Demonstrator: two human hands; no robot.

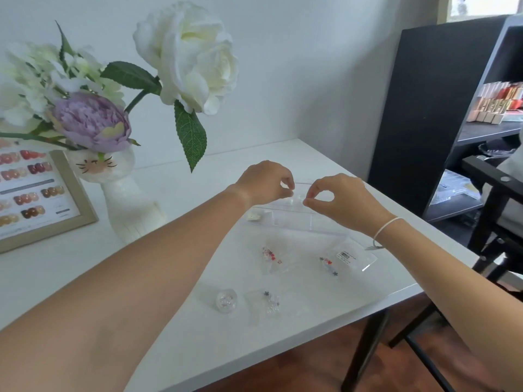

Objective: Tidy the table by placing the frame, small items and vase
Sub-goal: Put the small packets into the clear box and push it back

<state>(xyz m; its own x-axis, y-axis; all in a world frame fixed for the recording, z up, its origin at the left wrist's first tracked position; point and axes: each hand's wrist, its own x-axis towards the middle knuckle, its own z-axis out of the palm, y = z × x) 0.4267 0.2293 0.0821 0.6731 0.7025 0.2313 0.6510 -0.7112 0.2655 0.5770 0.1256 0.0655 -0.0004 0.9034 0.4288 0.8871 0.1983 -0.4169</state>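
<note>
Both hands, left [264,181] and right [336,198], pinching one small clear packet [297,198], above rectangular transparent tray [300,220], glossy white table [169,278].

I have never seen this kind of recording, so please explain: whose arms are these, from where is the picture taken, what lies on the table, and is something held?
There is no machine here. A person wears a camera on the head, looking forward and down, so both arms belong to that person. The left hand and the right hand pinch a small clear item between them, above a clear plastic tray; what it is I cannot tell. On the white table lie small clear bags of colourful charms, and a little round glittery jar. At the left stand a white cat-face vase with flowers and a framed nail colour chart.
</note>
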